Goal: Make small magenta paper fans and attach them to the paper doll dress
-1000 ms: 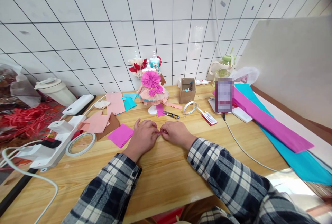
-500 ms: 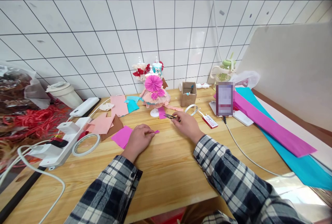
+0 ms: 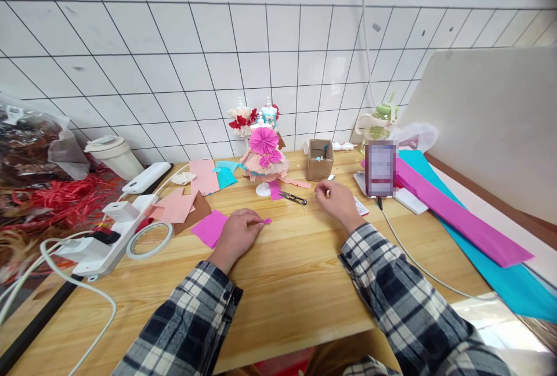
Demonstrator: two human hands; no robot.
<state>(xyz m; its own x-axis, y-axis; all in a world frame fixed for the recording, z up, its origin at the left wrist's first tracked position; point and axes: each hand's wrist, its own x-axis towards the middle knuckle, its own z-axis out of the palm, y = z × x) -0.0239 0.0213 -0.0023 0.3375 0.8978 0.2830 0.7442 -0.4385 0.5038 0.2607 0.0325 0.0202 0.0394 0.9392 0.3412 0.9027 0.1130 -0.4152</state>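
Observation:
My left hand (image 3: 238, 232) rests on the wooden table (image 3: 282, 289) and pinches a small folded pink paper piece (image 3: 266, 221) at its fingertips. A pink paper square (image 3: 209, 228) lies just left of that hand. My right hand (image 3: 338, 201) is farther back and to the right, its fingers curled over a small tape ring (image 3: 331, 177). Only a sliver of the ring shows. Small scissors (image 3: 292, 196) lie between the hands, in front of a paper-dress figure (image 3: 264, 156).
A cardboard box (image 3: 319, 159) and a propped phone (image 3: 380, 169) with its cable stand behind my right hand. Magenta (image 3: 456, 213) and teal crepe sheets (image 3: 505, 271) lie at right. A large tape ring (image 3: 150, 239), power strip (image 3: 98, 239), paper scraps (image 3: 178, 205) and red raffia (image 3: 52, 202) sit at left.
My right hand left the pink piece, passed over the scissors and moved right to the small tape ring. My left hand kept the piece and stayed put. The camera tilted slightly.

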